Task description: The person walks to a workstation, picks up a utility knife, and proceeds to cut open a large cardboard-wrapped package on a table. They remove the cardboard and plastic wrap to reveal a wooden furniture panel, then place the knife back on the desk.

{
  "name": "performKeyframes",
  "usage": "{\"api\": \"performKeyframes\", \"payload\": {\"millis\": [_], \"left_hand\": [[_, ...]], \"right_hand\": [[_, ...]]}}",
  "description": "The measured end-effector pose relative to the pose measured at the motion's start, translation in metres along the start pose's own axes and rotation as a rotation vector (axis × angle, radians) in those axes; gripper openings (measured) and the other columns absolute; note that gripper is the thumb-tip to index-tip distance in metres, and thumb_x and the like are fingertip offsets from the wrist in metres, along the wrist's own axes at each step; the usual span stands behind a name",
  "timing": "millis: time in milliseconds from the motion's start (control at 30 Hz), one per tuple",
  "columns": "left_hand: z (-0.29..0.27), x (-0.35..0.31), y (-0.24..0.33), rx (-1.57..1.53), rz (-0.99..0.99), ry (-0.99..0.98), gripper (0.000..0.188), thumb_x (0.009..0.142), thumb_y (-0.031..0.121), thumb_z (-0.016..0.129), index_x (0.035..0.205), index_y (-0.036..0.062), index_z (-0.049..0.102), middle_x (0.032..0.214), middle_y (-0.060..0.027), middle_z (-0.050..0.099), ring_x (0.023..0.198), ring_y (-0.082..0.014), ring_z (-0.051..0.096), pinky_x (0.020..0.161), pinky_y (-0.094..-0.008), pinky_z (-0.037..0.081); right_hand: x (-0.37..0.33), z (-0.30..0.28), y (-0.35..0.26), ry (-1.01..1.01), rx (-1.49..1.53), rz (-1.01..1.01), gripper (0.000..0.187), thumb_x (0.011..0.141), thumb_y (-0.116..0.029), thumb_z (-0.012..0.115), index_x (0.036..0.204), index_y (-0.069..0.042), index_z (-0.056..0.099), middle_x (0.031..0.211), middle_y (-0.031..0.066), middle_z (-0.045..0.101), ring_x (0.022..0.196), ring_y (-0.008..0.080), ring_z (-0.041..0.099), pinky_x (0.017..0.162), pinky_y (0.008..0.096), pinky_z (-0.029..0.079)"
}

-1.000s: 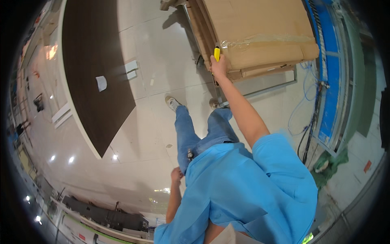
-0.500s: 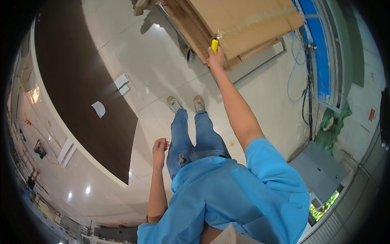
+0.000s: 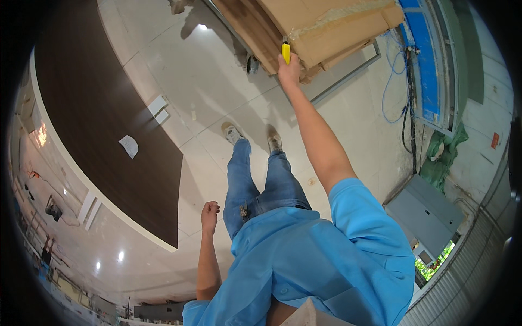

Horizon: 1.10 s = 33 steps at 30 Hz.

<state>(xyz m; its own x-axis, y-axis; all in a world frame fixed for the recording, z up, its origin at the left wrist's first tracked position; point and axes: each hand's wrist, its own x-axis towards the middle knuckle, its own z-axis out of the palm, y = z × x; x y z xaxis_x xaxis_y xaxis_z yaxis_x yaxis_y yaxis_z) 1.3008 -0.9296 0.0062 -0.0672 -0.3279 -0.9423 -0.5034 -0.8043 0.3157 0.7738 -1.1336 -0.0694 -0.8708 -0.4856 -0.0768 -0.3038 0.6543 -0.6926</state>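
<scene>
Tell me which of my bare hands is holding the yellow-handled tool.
Your right hand, stretched out toward the brown cardboard stack, grips the yellow-handled tool. Your left hand, hanging beside the blue denim jeans, shows no tool.

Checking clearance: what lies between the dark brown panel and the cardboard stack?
In the head view, pale tiled floor, partly shadowed, separates the dark brown panel from the cardboard stack; two white pieces show at the panel's edge.
</scene>
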Motion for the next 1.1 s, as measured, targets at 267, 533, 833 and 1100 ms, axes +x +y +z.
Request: {"api": "performKeyframes", "payload": {"millis": [267,533,833,1100], "left_hand": [[0.043,0.019,0.036,0.103,0.177,-0.035,0.026,0.094,0.026,0.057,0.102,0.0028,0.064,0.084,-0.0045,0.063,0.078,-0.0152,0.059,0.072,-0.0301,0.048],[0.121,0.035,0.208,0.224,0.470,-0.091,0.030,0.091,0.029,0.059,0.105,0.0027,0.064,0.087,-0.0107,0.067,0.082,-0.0202,0.063,0.076,-0.0324,0.049],[0.285,0.086,0.418,-0.175,0.549,-0.326,0.033,0.091,0.020,0.058,0.116,-0.0019,0.058,0.095,-0.0044,0.060,0.086,-0.0143,0.055,0.077,-0.0289,0.045],[0.362,0.132,0.467,-0.741,0.099,-0.054,0.035,0.085,0.012,0.061,0.114,-0.0050,0.054,0.106,-0.0124,0.062,0.094,-0.0202,0.060,0.087,-0.0308,0.045]], "right_hand": [[-0.018,-0.016,0.028,-0.102,0.109,0.174,0.033,0.090,-0.026,0.064,0.110,-0.001,0.053,0.087,0.0123,0.061,0.072,0.0258,0.061,0.066,0.0389,0.049],[-0.033,-0.122,-0.018,-0.446,0.376,0.438,0.028,0.091,-0.022,0.063,0.112,-0.006,0.052,0.071,0.0043,0.055,0.048,0.0092,0.049,0.039,0.0267,0.039],[0.124,-0.185,-0.068,-0.631,-0.351,-0.333,0.030,0.096,-0.025,0.053,0.120,-0.006,0.057,0.081,0.0132,0.064,0.069,0.0258,0.062,0.062,0.0377,0.048],[0.205,-0.109,-0.135,-1.158,-0.846,-0.788,0.024,0.090,-0.022,0.058,0.111,-0.012,0.062,0.091,0.0142,0.067,0.089,0.0345,0.063,0.074,0.0458,0.049]]}}
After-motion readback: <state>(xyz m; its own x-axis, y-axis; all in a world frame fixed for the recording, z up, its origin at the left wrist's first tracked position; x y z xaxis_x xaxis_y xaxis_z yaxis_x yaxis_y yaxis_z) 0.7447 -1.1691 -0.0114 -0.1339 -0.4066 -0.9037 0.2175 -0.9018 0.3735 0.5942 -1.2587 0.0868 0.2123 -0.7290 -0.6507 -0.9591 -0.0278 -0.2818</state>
